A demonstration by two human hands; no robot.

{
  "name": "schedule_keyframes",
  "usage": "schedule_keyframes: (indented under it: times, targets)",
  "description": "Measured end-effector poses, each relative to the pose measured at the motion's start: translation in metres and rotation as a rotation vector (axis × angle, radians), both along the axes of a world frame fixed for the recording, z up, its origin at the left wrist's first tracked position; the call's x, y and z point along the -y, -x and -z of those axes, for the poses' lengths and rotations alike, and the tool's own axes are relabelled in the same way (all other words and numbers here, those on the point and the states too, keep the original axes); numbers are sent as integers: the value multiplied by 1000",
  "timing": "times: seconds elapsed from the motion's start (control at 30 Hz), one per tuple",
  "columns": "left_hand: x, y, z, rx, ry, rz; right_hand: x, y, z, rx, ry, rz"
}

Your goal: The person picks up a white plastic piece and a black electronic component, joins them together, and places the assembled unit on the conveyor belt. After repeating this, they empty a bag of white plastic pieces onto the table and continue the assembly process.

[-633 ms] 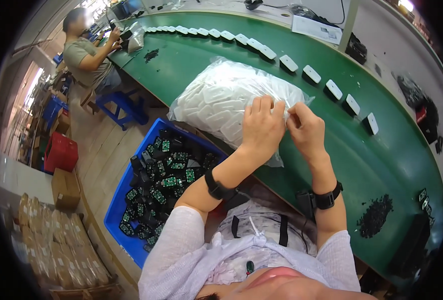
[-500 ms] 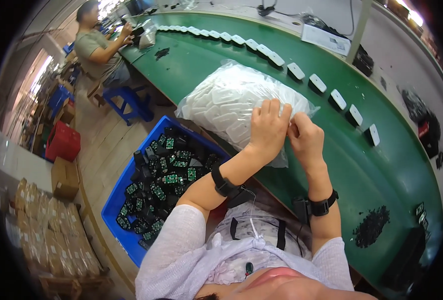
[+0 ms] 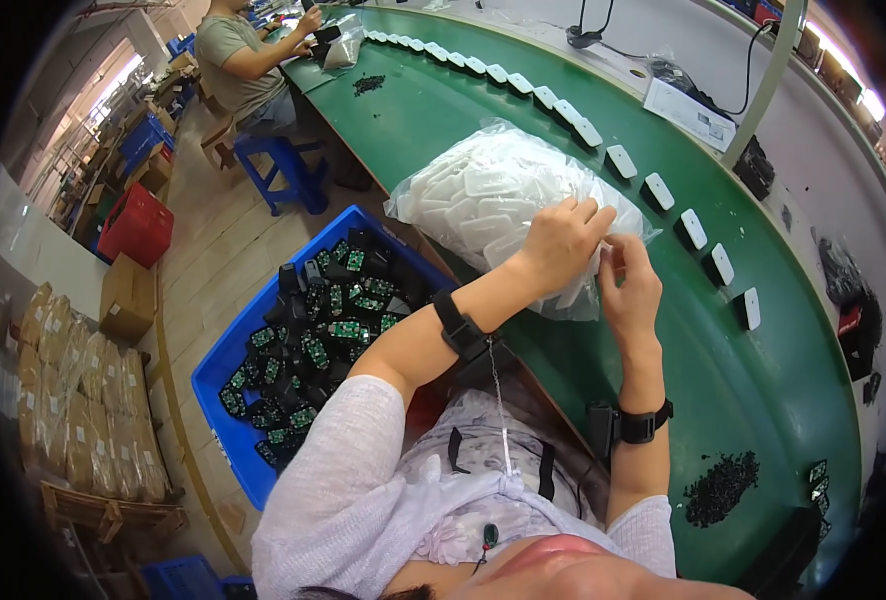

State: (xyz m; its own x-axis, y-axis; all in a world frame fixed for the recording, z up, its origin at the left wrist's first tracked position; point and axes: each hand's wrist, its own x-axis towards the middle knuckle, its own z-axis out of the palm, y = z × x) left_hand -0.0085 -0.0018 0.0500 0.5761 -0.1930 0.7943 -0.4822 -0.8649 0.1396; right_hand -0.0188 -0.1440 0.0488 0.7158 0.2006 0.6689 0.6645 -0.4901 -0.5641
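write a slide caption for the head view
Left hand and right hand at a clear bag of white pieces on a green workbench.

The bench (image 3: 743, 390) was green, the pieces (image 3: 478, 205) in the clear bag (image 3: 523, 160) white. At eight o'clock the tub (image 3: 218, 370) was blue, its circuit boards (image 3: 347, 329) green; the stool (image 3: 263, 145) at ten blue, the heap (image 3: 721, 490) at four black.

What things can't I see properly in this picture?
Head view:
- Left hand: its back hides whether it grips the clear bag.
- Blue bin: circuit boards and black casings on top hide what's below.
- Co-worker: head cut off by the top edge.
- Nearer heap of black parts: pieces too small to tell shapes.
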Motion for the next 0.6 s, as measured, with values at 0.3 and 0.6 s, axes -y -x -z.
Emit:
schedule_keyframes:
  times: [0.3, 0.6]
  targets:
    - [-6, 0, 2, -114, 392, 226, 4, -10, -13, -8, 170, -28]
    - [-10, 3, 2, -291, 560, 304, -3, -19, -8, 216, 314, 58]
